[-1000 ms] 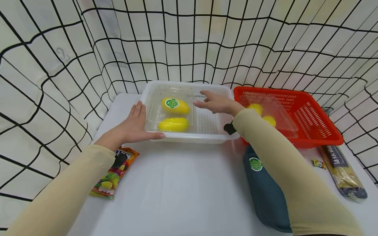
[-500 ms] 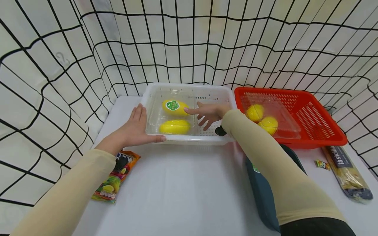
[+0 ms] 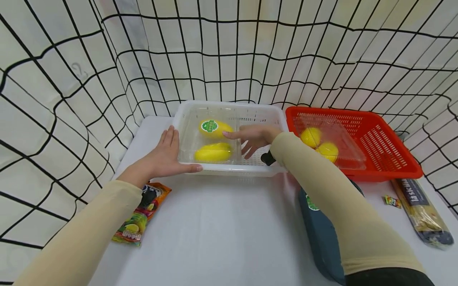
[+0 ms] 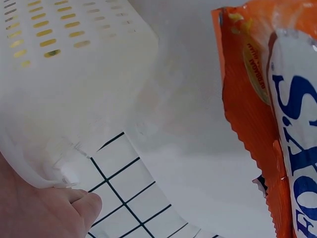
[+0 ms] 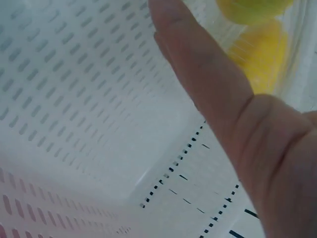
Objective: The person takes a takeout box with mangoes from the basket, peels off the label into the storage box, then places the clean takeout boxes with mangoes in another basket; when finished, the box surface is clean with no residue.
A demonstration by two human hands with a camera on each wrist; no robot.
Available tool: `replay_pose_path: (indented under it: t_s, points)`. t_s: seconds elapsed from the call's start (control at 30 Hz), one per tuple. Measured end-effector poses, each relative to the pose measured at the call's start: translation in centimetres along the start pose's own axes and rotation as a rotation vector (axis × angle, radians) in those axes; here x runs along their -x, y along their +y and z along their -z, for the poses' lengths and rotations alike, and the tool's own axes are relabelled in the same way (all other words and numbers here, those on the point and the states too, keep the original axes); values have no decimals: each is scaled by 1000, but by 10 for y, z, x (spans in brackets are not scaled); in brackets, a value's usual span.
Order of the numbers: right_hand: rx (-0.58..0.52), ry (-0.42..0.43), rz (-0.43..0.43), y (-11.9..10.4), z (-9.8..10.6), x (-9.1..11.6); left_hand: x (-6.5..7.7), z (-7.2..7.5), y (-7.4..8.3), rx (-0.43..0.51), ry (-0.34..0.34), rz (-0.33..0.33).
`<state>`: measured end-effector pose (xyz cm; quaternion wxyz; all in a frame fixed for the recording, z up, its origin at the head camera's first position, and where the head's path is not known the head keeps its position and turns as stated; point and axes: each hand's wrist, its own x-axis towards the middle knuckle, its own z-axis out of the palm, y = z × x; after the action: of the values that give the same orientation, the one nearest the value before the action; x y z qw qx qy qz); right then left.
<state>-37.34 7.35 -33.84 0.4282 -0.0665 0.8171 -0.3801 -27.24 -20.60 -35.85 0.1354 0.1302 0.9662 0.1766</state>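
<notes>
In the head view, a white plastic basket (image 3: 262, 113) with slotted walls holds a clear plastic box (image 3: 186, 149) in its left part. Two yellow mangoes (image 3: 212, 152) lie in the box, the far one under a green round label. My left hand (image 3: 157, 159) rests along the basket's left side, fingers straight, thumb stretched along the front rim. My right hand (image 3: 259, 137) reaches into the basket at the box's right edge. Its thumb points over the box toward the far mango, and its other fingers hang down beside the box. The right wrist view shows one straight finger (image 5: 203, 74).
A red basket (image 3: 386, 139) on the right holds a clear box with yellow fruits (image 3: 327, 151). An orange snack bag (image 3: 143, 214) lies under my left arm. A dark blue case (image 3: 318, 234), a small candy (image 3: 392, 201) and a long packet (image 3: 424, 212) lie right. Black wire mesh (image 3: 236, 51) surrounds the table.
My right hand has moved left and down inside the white basket to the clear box's right edge, then stayed nearly still. My left hand keeps its place on the basket's left side.
</notes>
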Motion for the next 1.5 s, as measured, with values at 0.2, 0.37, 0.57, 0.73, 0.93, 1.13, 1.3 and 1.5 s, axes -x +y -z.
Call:
replay_pose_path:
  t_s: [0.2, 0.37, 0.57, 0.73, 0.93, 1.13, 1.3, 1.5]
  points:
    - [-77, 22, 55, -7, 1, 17, 0, 2, 1, -2, 1, -3]
    - [-184, 80, 54, -16, -10, 29, 1, 2, 2, 1, -2, 3]
    - [-244, 134, 67, -24, -23, 38, 2, 2, 2, 2, -4, 1]
    - [-277, 145, 84, -24, -30, 42, 2, 2, 3, 1, -7, -2]
    - [-363, 147, 85, -23, -36, 42, 2, 2, 4, 1, -7, -2]
    - [-386, 170, 106, -23, -39, 44, 2, 1, 4, 9, -4, -5]
    - [-398, 222, 93, -22, -44, 45, 1, 1, 4, 4, -3, -6]
    - [-409, 270, 47, -22, -49, 49, 2, 1, 3, 5, -1, 5]
